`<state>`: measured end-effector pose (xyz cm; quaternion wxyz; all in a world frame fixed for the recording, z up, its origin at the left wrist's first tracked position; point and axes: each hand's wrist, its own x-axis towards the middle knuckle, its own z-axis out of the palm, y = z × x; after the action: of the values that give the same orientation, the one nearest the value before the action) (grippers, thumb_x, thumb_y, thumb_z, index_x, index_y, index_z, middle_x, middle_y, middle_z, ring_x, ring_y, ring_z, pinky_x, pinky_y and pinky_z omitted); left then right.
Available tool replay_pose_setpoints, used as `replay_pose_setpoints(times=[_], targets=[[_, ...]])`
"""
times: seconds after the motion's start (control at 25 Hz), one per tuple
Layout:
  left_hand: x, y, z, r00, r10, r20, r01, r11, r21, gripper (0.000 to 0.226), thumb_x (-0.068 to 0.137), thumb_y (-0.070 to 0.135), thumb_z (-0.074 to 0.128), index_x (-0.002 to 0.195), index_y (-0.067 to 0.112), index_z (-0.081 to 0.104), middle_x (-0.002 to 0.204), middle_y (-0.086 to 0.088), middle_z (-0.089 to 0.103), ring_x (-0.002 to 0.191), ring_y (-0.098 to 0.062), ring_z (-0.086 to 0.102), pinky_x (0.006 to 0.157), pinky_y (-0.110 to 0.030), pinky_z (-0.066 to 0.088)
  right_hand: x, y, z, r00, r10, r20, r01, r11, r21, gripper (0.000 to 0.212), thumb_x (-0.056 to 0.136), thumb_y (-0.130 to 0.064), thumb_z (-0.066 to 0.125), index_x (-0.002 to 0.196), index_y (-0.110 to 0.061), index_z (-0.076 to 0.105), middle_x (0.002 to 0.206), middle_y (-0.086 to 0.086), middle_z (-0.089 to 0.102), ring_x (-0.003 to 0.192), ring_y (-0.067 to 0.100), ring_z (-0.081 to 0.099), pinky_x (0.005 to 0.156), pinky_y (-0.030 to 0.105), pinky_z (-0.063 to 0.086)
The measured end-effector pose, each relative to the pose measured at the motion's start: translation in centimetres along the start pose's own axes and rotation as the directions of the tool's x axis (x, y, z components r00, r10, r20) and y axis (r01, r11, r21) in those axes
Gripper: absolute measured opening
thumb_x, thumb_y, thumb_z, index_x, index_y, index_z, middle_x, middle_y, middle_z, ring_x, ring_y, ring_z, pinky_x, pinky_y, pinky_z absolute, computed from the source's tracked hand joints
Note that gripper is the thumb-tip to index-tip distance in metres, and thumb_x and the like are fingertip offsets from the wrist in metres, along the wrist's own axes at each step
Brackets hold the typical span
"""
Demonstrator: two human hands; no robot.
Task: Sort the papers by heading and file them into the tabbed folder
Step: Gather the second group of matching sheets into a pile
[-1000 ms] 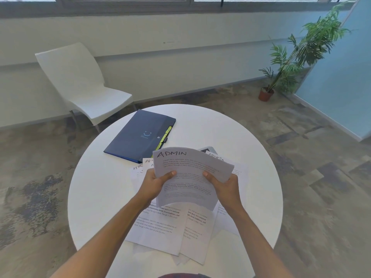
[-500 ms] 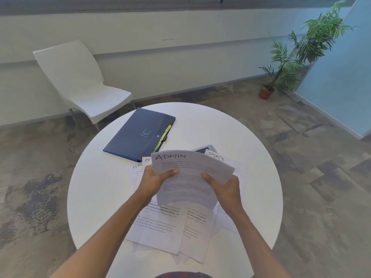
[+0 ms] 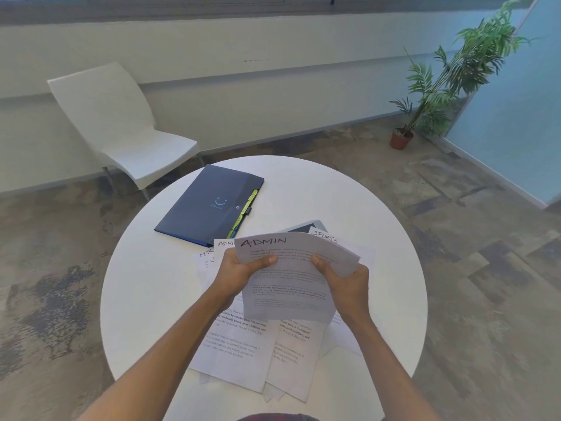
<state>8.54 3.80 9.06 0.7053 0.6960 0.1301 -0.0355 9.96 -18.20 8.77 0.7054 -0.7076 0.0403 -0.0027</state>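
Hands gripping ADMIN sheet both sides, above table

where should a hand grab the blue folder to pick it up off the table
Judging by its pose, take the blue folder by its far-left spine edge, coming from the left. It lies flat and closed on the table; its near corner touches the papers and its right edge carries yellow tabs.

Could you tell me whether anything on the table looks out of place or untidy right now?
Yes: the loose papers lie fanned and overlapping at angles, not squared up. A tablet-like device sits half buried beneath them. The folder is shut and lies askew.
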Motion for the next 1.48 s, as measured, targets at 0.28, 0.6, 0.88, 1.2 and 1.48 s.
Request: replay_pose_setpoints(times=[0.28, 0.6, 0.88, 1.2, 1.48], targets=[[-0.2, -1.4, 0.3, 0.998, -0.056, -0.004, 0.056, 0.998, -0.028, 0.031, 0.074, 0.033, 0.081, 0.103, 0.042, 0.073, 0.101, 0.009, 0.077, 0.089, -0.018, 0.074, 0.077, -0.040, 0.060, -0.4, 1.3, -0.2, 0.998, 0.062, 0.017, -0.061, 0.998, -0.001, 0.010, 0.076, -0.033, 0.086, 0.082, -0.035, 0.079, 0.083, -0.006, 0.079, 0.071, 0.015, 0.075, 0.057, 0.026, 0.059], [0.5, 1.2, -1.4, 0.995, -0.092, -0.027, 0.082, 0.966, -0.245, 0.026, 0.086, 0.012, 0.073, 0.112, 0.012, 0.070, 0.107, -0.009, 0.077, 0.093, -0.030, 0.075, 0.067, -0.037, 0.062, -0.1, 1.5, -1.0, 0.994, 0.076, 0.075, -0.074, 0.997, -0.028, 0.012, 0.088, -0.029, 0.076, 0.082, -0.019, 0.080, 0.080, 0.003, 0.079, 0.071, 0.021, 0.077, 0.057, 0.025, 0.058], [-1.0, 0.3, -2.0, 0.989, -0.136, 0.060, 0.146, 0.964, -0.221, 0.020, 0.099, 0.012, 0.054, 0.114, 0.012, 0.067, 0.106, -0.011, 0.076, 0.090, -0.030, 0.075, 0.067, -0.037, 0.062, 1.3, 0.5, -1.5, 0.945, 0.317, 0.084, -0.326, 0.935, 0.141, 0.018, 0.090, -0.016, 0.072, 0.101, -0.002, 0.075, 0.094, 0.017, 0.078, 0.085, 0.034, 0.076, 0.071, 0.041, 0.063], [-1.9, 1.1, -1.2, 0.995, 0.021, -0.096, -0.038, 0.983, -0.180, 0.015, 0.093, 0.019, 0.067, 0.090, 0.030, 0.077, 0.096, -0.006, 0.079, 0.081, -0.029, 0.076, 0.060, -0.035, 0.061, 0.8, 0.4, -1.6, 0.954, 0.298, 0.003, -0.295, 0.942, 0.161, 0.019, 0.085, -0.016, 0.078, 0.097, -0.002, 0.076, 0.093, 0.015, 0.078, 0.085, 0.032, 0.076, 0.072, 0.040, 0.064], [-2.1, 1.5, -1.9, 0.992, 0.084, -0.091, -0.097, 0.983, -0.155, 0.022, 0.101, 0.027, 0.054, 0.098, 0.025, 0.076, 0.098, -0.009, 0.078, 0.083, -0.027, 0.076, 0.064, -0.033, 0.060, 1.0, -0.7, -2.9, 0.919, 0.364, 0.150, -0.393, 0.871, 0.295, 0.021, 0.093, -0.012, 0.065, 0.111, -0.002, 0.071, 0.103, 0.015, 0.077, 0.087, 0.027, 0.076, 0.064, 0.036, 0.062]])
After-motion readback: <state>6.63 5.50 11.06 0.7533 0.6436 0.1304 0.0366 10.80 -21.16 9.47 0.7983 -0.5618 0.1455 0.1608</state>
